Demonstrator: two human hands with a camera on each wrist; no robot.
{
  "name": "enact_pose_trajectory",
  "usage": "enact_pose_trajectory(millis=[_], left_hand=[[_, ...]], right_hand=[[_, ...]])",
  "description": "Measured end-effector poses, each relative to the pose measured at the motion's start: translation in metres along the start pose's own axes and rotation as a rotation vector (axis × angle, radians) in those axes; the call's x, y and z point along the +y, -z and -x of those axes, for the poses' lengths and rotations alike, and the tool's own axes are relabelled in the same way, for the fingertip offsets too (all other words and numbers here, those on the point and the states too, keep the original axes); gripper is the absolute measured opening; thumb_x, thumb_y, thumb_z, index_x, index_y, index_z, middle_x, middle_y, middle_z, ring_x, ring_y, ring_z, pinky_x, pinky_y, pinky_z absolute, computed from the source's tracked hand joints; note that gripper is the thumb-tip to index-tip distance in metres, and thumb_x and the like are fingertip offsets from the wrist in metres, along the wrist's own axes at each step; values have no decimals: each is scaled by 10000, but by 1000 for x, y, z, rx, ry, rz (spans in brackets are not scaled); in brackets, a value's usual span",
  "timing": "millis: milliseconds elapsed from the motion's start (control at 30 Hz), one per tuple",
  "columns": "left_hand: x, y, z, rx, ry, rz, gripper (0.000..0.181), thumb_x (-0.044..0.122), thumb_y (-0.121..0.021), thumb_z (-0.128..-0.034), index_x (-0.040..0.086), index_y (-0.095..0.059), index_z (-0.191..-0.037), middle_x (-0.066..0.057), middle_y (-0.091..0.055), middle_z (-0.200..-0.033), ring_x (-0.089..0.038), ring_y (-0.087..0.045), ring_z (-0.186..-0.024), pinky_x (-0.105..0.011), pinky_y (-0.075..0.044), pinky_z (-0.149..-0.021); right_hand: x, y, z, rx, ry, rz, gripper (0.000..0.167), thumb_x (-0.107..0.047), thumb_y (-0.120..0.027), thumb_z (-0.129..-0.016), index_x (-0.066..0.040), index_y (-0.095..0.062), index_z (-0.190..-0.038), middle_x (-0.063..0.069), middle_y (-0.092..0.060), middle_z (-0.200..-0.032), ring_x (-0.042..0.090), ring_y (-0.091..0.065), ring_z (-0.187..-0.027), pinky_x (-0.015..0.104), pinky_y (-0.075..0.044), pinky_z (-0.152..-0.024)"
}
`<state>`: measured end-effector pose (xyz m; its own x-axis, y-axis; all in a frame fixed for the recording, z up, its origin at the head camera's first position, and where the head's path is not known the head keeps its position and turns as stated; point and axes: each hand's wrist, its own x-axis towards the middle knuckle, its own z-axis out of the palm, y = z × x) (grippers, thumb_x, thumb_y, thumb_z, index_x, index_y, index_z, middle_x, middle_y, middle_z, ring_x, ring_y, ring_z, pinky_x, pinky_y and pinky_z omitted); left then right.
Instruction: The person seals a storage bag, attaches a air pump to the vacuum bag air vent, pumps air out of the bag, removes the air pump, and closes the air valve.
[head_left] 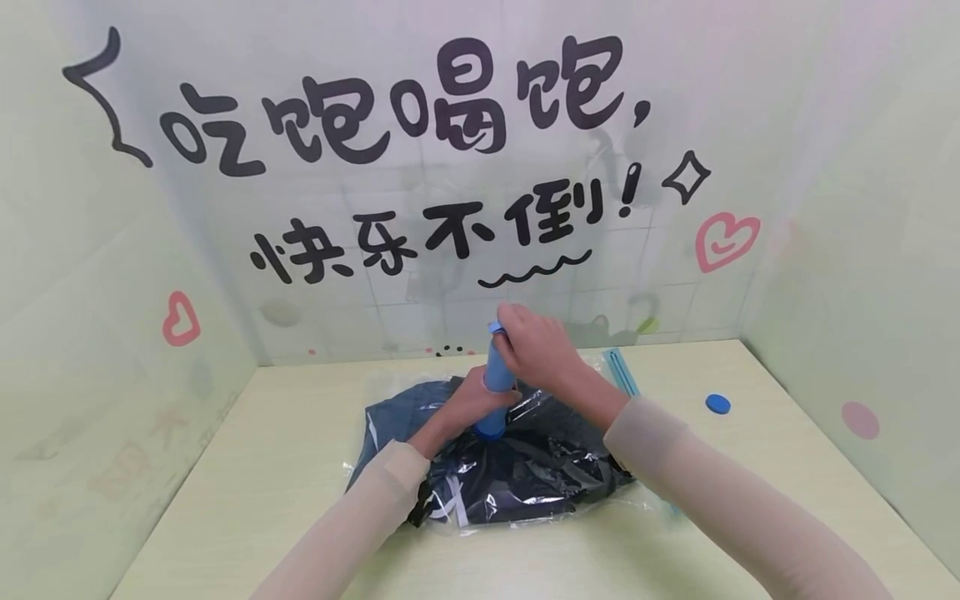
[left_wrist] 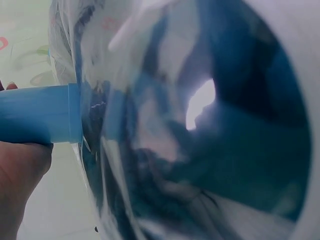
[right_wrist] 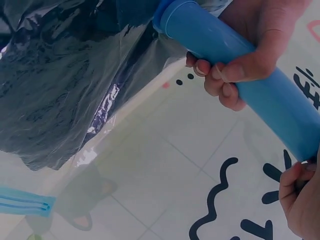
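A blue hand pump [head_left: 498,372] stands nearly upright on a clear vacuum storage bag [head_left: 525,492] with dark clothes inside. My left hand [head_left: 474,397] grips the pump's barrel partway up; in the right wrist view its fingers [right_wrist: 230,75] wrap round the tube. At the top, my right hand [head_left: 536,342] holds the pump's handle. The pump's lower end meets the bag's blue valve [head_left: 490,433]. In the left wrist view the bag's shiny film [left_wrist: 200,150] fills most of the picture, with the pump barrel [left_wrist: 40,114] at left.
A round blue cap [head_left: 717,404] lies on the pale table [head_left: 262,467] to the right. The bag's turquoise zip edge [head_left: 621,372] shows on its right side. Printed panels [head_left: 450,317] enclose the table at the back and both sides.
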<state>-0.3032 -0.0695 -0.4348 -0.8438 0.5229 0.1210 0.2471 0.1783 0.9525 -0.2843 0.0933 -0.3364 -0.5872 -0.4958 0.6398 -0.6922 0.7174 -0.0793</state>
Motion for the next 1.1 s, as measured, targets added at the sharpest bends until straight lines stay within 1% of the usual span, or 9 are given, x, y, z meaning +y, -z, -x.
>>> enact_pose_trajectory(millis=[100,267,400,500,567,667,767,900,1100], left_hand=[[0,-1,0,2,-5,-8,135,99,-668,-942,45,-598,-1044,-49,-589,-873,-224,-544,-789,-418,-456,-784],[-3,-1,-1,7,0,-13,142,132,-686,-923,56,-615,-1019,-54,-620,-891,-226,-575,-804,-412,-483,-804],[-2,-1,0,-1,-9,-12,214,141,-686,-923,-2,-610,-1063,-55,-625,-903,-230,-580,-813,-417,-488,-805],[-1,0,0,4,-8,-22,270,154,-693,-918,-42,-611,-1085,-52,-636,-905,-232,-594,-822,-425,-493,-812],[-2,1,0,7,-1,-28,269,153,-696,-916,-46,-620,-1080,-51,-641,-899,-234,-600,-824,-431,-495,-816],[-2,0,0,14,14,-31,215,149,-700,-913,-14,-639,-1039,-55,-644,-889,-240,-604,-821,-441,-495,-815],[-2,0,-1,21,31,-32,158,149,-705,-909,31,-653,-1001,-58,-646,-883,-242,-606,-818,-444,-493,-810],[0,0,0,30,39,-39,128,149,-710,-914,58,-658,-988,-46,-651,-894,-230,-613,-827,-436,-497,-804],[2,-1,0,29,29,-21,185,124,-707,-913,-15,-647,-1021,-32,-647,-876,-233,-603,-810,-445,-494,-798]], right_hand=[[1,0,1,3,7,-8,232,-80,-549,-992,-124,-394,-826,0,-349,-699,156,-319,-507,290,-300,-434],[0,4,-1,-16,27,1,244,-84,-575,-990,-120,-407,-816,-2,-368,-701,152,-341,-516,292,-310,-440],[-2,11,-5,-11,42,7,233,-83,-591,-985,-109,-432,-816,6,-387,-716,151,-365,-526,290,-332,-445],[-2,18,-10,13,53,-3,212,-83,-596,-986,-96,-455,-828,12,-402,-729,151,-375,-525,293,-340,-447],[-3,23,-13,34,57,-5,192,-79,-597,-987,-84,-472,-842,20,-414,-737,154,-374,-520,302,-336,-443],[-2,30,-18,64,61,3,166,-74,-596,-988,-66,-493,-858,30,-431,-755,158,-374,-528,314,-335,-442],[-1,37,-24,114,59,12,149,-71,-605,-977,-56,-514,-859,39,-440,-755,172,-384,-546,330,-343,-451],[-2,44,-30,171,54,12,137,-69,-614,-960,-55,-536,-848,39,-448,-741,181,-397,-555,337,-350,-456],[-5,40,-26,157,23,-8,138,-63,-578,-968,-60,-489,-862,33,-401,-733,171,-345,-524,328,-300,-443]])
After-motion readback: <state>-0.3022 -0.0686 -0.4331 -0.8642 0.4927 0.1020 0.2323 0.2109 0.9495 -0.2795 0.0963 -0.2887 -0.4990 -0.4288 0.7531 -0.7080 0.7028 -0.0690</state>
